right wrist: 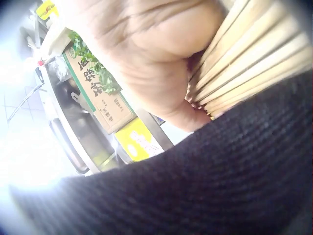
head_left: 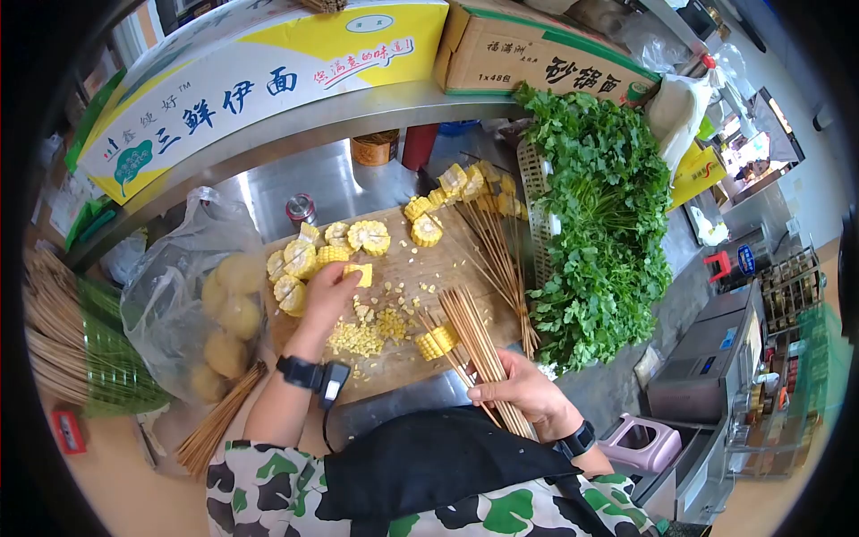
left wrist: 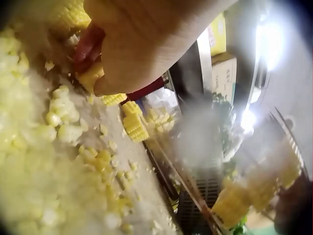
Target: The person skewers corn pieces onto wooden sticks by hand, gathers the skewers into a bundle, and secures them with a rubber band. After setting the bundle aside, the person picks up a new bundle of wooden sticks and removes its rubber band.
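In the head view my left hand (head_left: 327, 297) pinches a cut piece of corn (head_left: 360, 274) over the wooden cutting board (head_left: 394, 234). The left wrist view shows the thumb of that hand (left wrist: 142, 44) pressed against a yellow piece. My right hand (head_left: 526, 394) grips a bundle of bamboo skewers (head_left: 474, 336), which slants up over the board's front right edge. A corn chunk (head_left: 436, 342) sits at a thin skewer beside the bundle. Up close in the right wrist view, the right hand (right wrist: 156, 63) curls round the skewers (right wrist: 259, 58).
Cut corn pieces (head_left: 300, 259) and loose kernels (head_left: 380, 327) lie on the board. Skewered corn (head_left: 461, 182) rests at its back right, next to a basket of leafy greens (head_left: 599, 233). A plastic bag of potato-like items (head_left: 234, 300) stands left. A metal shelf (head_left: 358, 131) with boxes crosses behind.
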Motion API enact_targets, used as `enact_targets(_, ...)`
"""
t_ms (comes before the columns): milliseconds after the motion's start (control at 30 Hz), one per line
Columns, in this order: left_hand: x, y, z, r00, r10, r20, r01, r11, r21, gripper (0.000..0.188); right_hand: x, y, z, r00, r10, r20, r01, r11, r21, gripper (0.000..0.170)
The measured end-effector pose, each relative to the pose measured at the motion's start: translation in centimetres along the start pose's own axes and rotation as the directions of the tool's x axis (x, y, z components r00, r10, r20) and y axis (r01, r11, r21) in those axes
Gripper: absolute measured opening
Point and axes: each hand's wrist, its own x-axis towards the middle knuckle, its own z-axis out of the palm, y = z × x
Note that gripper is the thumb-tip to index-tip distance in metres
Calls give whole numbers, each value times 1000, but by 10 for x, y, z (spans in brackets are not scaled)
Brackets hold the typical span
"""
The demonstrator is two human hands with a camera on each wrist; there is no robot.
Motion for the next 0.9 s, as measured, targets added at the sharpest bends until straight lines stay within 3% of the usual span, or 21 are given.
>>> enact_targets(33,-9,-5,-2,999,-49,20,52,968,-247,32,1,-1,1,1000,1,14,-1,1000,11,34)
enact_targets(100,-49,35,1,989,-121,82,144,721,-678,28,4,-2,6,999,2,46,-3,1000,27,33)
enact_targets(200,-82,57,5,983,-103,150,181,624,-760,28,6,-4,15,997,21,74,-22,1000,8,32)
enact_targets(700,-111,69,22,984,1,178,121,729,-673,36,-1,-7,24,997,22,68,-16,995,-94,30)
enact_targets(800,-116,75,25,995,56,86,2,825,-565,37,-1,-5,24,998,14,68,-6,994,-109,29)
enact_targets(900,-122,69,30,990,90,106,-19,843,-537,37,-3,-5,27,999,13,53,-7,993,-121,28)
